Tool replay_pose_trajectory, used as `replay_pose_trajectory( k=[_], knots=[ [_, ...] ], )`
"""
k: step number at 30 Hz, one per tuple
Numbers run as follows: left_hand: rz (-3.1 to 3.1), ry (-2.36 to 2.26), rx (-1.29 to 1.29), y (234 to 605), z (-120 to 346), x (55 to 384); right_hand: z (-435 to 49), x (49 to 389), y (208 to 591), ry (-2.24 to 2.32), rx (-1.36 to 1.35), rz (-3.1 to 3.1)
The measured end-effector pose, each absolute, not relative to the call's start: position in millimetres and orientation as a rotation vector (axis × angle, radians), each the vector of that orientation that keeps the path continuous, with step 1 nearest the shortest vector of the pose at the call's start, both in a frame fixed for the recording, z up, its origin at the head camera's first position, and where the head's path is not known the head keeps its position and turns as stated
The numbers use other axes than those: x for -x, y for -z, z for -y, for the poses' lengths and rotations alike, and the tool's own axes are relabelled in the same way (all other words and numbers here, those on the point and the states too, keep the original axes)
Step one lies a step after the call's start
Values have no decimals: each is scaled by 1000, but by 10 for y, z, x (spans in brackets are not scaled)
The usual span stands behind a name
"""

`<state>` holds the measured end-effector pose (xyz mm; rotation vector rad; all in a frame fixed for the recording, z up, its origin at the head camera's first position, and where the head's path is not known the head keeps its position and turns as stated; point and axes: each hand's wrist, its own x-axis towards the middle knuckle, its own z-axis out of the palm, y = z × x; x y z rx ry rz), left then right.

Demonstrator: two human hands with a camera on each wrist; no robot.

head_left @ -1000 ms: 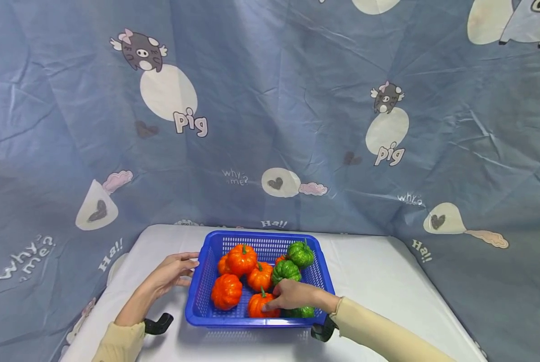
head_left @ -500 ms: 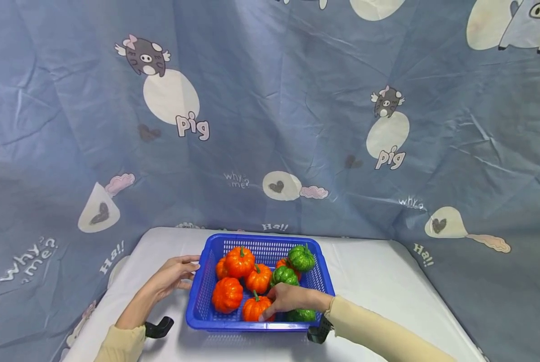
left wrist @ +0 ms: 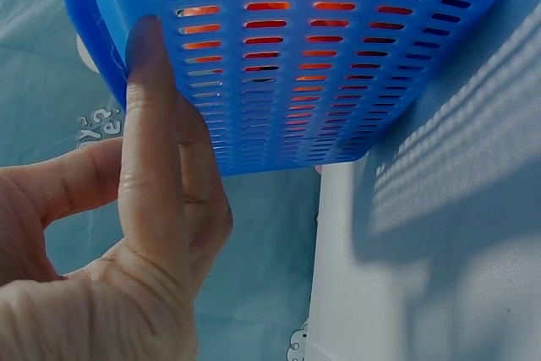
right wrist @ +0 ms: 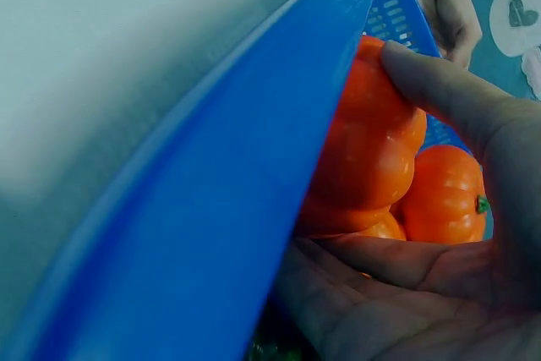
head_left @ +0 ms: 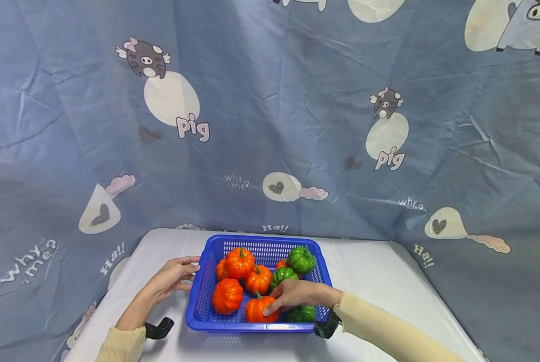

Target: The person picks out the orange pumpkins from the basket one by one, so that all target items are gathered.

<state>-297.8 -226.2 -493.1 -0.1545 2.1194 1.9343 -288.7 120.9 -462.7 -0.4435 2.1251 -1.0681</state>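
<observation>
A blue plastic basket [head_left: 252, 328] on the white table holds several small orange and green pumpkins. Low in its front part, my right hand [head_left: 299, 293] grips an orange pumpkin [head_left: 254, 310] with a green stem. In the right wrist view the thumb lies on one side of this orange pumpkin [right wrist: 376, 145] and the fingers are at the other. My left hand [head_left: 172, 276] is at the basket's left side. Seen from the left wrist, its extended fingers [left wrist: 150, 166] touch the outside of the perforated wall.
Three green pumpkins fill the basket's right part: one at the back [head_left: 301, 259], one in the middle [head_left: 284, 275] and one at the front [head_left: 301, 314], partly hidden. Orange pumpkins [head_left: 240, 263] crowd the left half. A blue patterned cloth [head_left: 270, 125] hangs behind the table.
The gripped orange pumpkin has shifted slightly left, then a little back right, with my right hand. The left hand stays by the basket's side. The head view has tilted slightly.
</observation>
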Motion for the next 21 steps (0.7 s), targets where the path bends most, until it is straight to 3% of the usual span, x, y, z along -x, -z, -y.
replay_pose_trajectory(
  k=[21],
  knots=[
    [-2127,-1919,130,4938,2276,2968,-1824,2935,4251,1167,531,-2185]
  ],
)
